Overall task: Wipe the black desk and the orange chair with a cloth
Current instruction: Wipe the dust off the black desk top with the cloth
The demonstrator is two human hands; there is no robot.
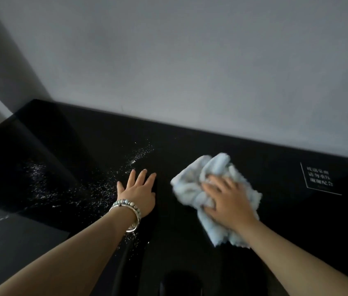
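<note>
Item: glossy black desk top [201,144], set against a grey wall

Risk: the scatter of white specks [96,186] at the left may be smeared, or pushed off the near edge, if swept carelessly. Some may also be picked up by the left hand [139,191], which is laid flat among them with fingers straight, nothing held

Grip: the crumpled pale-blue terry cloth [190,189] is pinned to the desk under the right hand [226,201], fingers spread and pressed, not clenched. The cloth lies right of the specks, apart from them

Orange chair: not seen
</note>
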